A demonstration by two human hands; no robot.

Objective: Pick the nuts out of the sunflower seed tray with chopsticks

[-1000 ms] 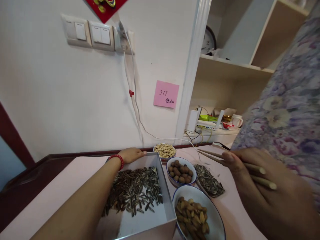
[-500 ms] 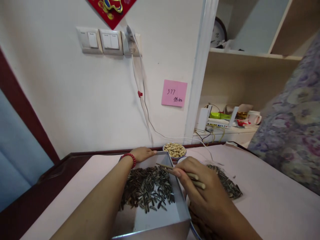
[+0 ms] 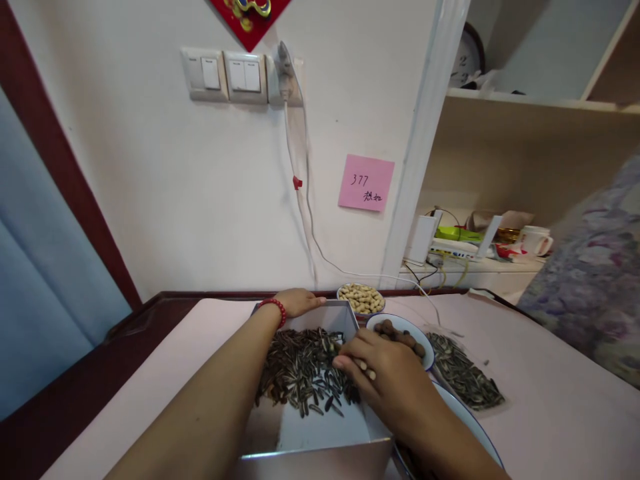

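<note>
Head view: my right fingers clasp chopsticks, left fingers extend along the far box rim; uneven pinching could drop seeds.

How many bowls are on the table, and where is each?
3: the peanut bowl by the wall, the brown nut bowl right of the box, and the nearest bowl, partly hidden by the right arm.

From here I'm seeing dark seeds striped white, a pale grey box, tan chopsticks, a red bracelet, pink note and purple-flowered fabric!
</note>
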